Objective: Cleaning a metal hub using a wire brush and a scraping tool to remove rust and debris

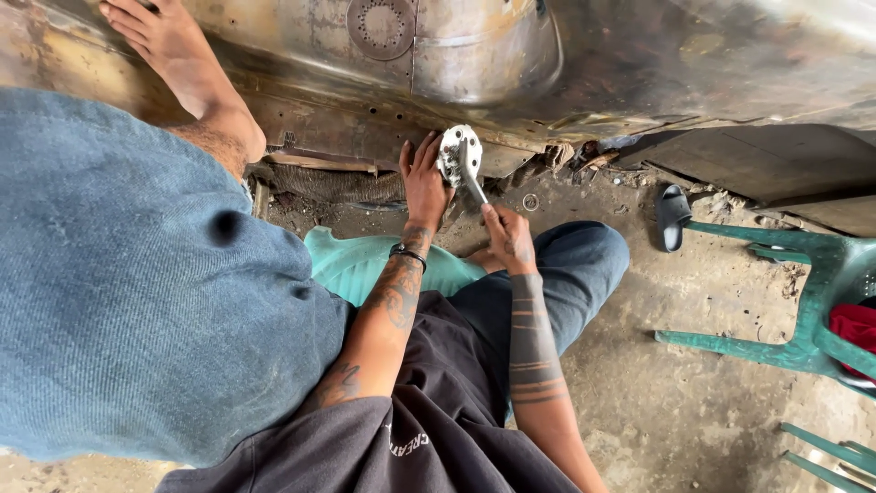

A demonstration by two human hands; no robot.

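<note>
My left hand steadies the round metal flange; right hand, at 5 o'clock, grip closed on what looks like a wrench.

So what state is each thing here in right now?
Left hand: flat against the round metal disc, steadying it.
Right hand: gripped around the wrench handle.
Wrench: its head on the disc.
Black sandal: lying on the ground, unworn.
Green plastic chair: tipped on its side.
</note>
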